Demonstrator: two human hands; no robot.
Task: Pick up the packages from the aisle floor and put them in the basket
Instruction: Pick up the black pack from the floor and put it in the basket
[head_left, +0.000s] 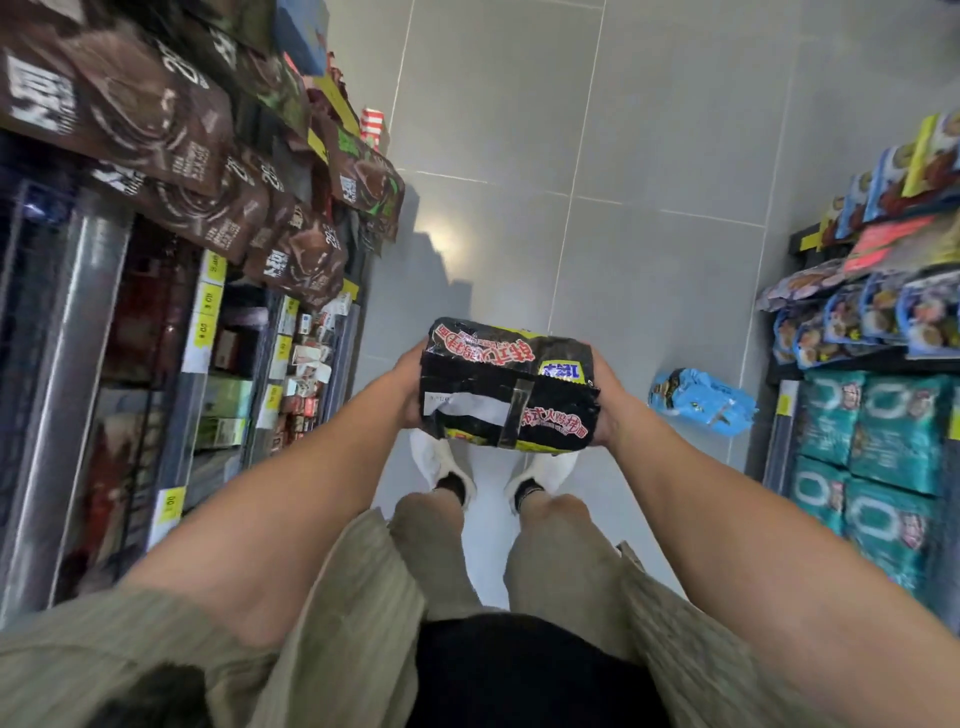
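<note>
A black multipack of noodles (506, 387) with red lettering and a strip of tape hangs in the air above my white shoes. My left hand (410, 387) grips its left end and my right hand (605, 400) grips its right end, fingers curled under the pack. A blue package (701, 400) lies on the grey floor to the right, against the foot of the right shelf. No basket is in view.
The left shelf (208, 291) carries brown pouches and small boxes with yellow price tags. The right shelf (878, 395) holds blue and teal packets. Grey tiled floor (597, 156) runs ahead between the two shelves.
</note>
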